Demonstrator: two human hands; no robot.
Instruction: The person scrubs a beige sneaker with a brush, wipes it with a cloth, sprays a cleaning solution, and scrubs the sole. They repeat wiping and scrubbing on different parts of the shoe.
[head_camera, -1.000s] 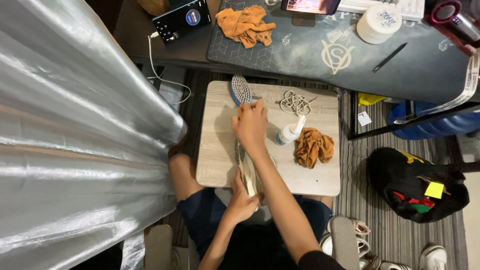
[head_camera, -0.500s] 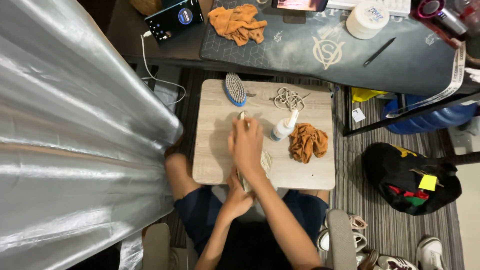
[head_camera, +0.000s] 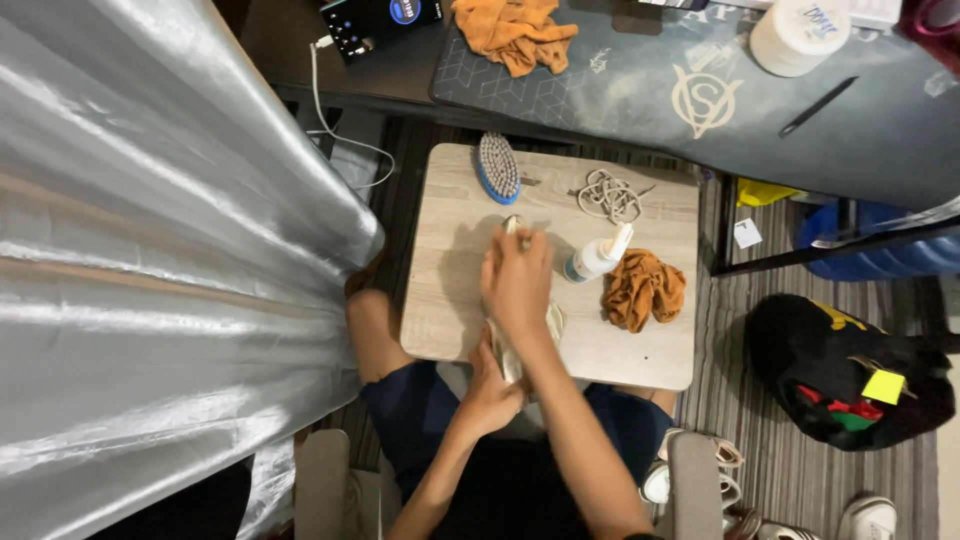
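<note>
A: What are the hands doing?
B: The right hand lies palm-down on a pale insole on the small wooden table; whether its fingers grip, I cannot tell; the left hand is closed around the insole's near end at the table's six o'clock edge.
A: And around them?
B: A spray bottle at three o'clock of the right hand; an orange cloth just beyond; a blue brush at twelve; shoelaces at one.
</note>
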